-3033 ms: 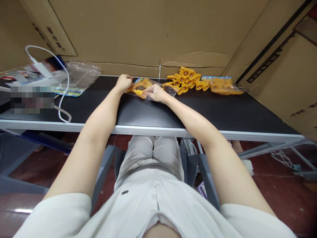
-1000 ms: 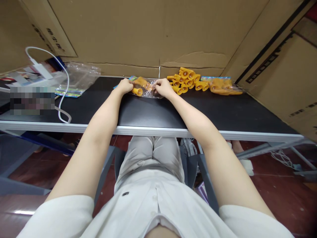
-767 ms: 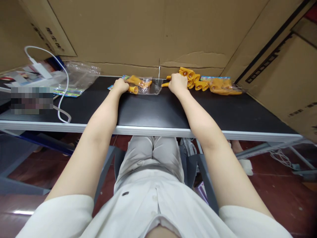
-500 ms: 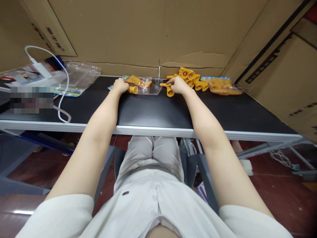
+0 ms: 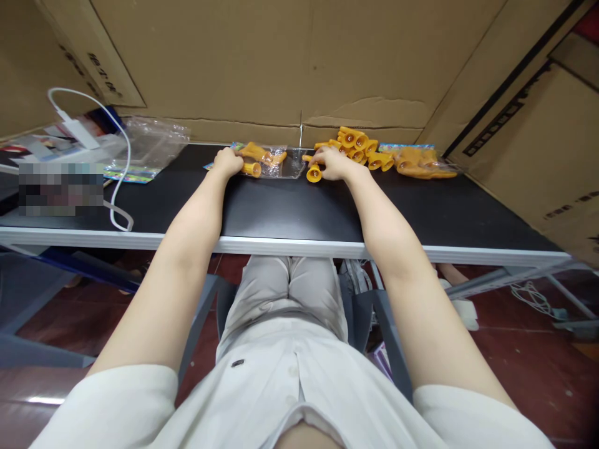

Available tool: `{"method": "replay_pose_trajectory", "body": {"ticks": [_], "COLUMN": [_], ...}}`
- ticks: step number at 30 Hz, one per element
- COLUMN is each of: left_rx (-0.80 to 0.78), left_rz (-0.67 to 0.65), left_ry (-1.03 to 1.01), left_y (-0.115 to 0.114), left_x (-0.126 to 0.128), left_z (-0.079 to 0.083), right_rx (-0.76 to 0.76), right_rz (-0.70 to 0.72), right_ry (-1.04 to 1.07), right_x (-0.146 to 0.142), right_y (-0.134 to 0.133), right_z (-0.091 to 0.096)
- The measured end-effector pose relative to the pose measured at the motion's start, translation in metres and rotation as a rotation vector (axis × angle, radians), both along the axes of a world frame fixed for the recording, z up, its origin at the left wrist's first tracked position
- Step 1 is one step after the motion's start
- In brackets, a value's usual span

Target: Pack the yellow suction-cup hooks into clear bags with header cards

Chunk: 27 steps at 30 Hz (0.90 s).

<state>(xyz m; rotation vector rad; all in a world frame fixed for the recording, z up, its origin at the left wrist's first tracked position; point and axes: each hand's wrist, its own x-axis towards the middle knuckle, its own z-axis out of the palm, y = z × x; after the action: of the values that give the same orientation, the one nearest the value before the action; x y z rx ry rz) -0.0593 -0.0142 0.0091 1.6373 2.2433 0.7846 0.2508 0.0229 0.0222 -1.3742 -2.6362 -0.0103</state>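
My left hand [image 5: 228, 161] is closed on the left end of a clear plastic bag [image 5: 294, 167] lying flat on the black table. Several yellow plastic pieces [image 5: 255, 151] with flared, horn-like ends show inside this bag. My right hand [image 5: 335, 164] has its fingers around a yellow horn-shaped piece [image 5: 314, 174], just right of the bag; its flared mouth faces me. Behind and right of that hand is a pile of the same yellow horn-shaped pieces [image 5: 359, 144]. Part of the pile is hidden by the hand.
A filled bag of yellow pieces [image 5: 418, 163] lies right of the pile. Clear bags with coloured headers [image 5: 156, 143] lie on the left, near a white cable [image 5: 127, 149] and papers. Tall cardboard [image 5: 262, 62] stands behind the black table [image 5: 290, 215].
My right hand's fingers have shifted, and the horn-shaped piece at them has moved slightly left and nearer the bag. My left hand and the bag stay in place.
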Motion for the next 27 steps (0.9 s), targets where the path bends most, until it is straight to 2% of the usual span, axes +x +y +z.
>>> {"method": "replay_pose_trajectory", "body": {"ticks": [6, 11, 13, 17, 21, 27], "left_rx": [-0.029, -0.046, -0.044, -0.036, 0.021, 0.105], "left_rz": [-0.014, -0.067, -0.094, -0.162, -0.194, -0.222], "left_ry": [0.063, 0.109, 0.114, 0.094, -0.028, -0.212], "left_y": [-0.002, -0.003, -0.003, -0.001, 0.004, 0.010], "left_x": [0.004, 0.013, 0.018, 0.024, 0.023, 0.021], "left_z": [0.003, 0.006, 0.006, 0.005, 0.000, -0.007], "right_rx": [0.107, 0.047, 0.028, 0.008, -0.026, -0.182], "right_rz": [-0.108, -0.206, -0.215, -0.202, -0.234, -0.173], "right_ry": [0.074, -0.065, -0.059, 0.061, 0.215, 0.445], "right_x": [-0.023, -0.025, -0.025, -0.027, -0.025, -0.014], "right_y": [-0.023, -0.031, -0.031, -0.028, -0.026, -0.021], "right_z": [0.012, 0.015, 0.013, 0.008, 0.011, 0.016]}}
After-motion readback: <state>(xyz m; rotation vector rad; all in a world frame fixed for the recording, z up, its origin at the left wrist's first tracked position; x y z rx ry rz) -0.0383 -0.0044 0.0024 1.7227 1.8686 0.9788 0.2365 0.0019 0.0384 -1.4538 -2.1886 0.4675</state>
